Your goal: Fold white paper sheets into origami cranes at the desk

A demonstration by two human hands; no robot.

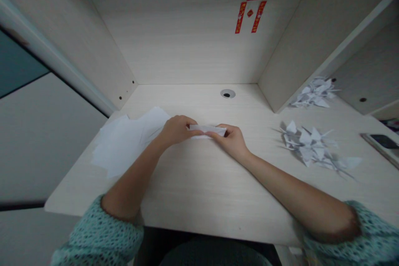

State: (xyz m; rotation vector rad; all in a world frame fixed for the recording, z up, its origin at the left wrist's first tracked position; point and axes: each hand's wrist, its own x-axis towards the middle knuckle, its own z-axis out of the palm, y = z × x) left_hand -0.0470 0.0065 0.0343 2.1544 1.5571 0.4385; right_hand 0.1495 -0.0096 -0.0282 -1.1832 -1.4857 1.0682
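A small sheet of white paper [207,129], partly folded over, lies between my two hands near the middle of the desk. My left hand [179,129] pinches its left end, thumb along the near side. At the other end my right hand [230,136] grips the paper, fingers behind and thumb in front. Both thumbs reach toward the middle of the sheet. The fingertips behind the paper are partly hidden. Beside my left forearm lies a spread of loose white paper sheets [124,143].
Folded paper cranes [308,143] are heaped on the right of the desk [199,191], with another heap of cranes [316,91] behind, past the upright panel [293,45]. A phone-like device [382,145] lies at the right edge. A round cable hole [227,94] is at the back.
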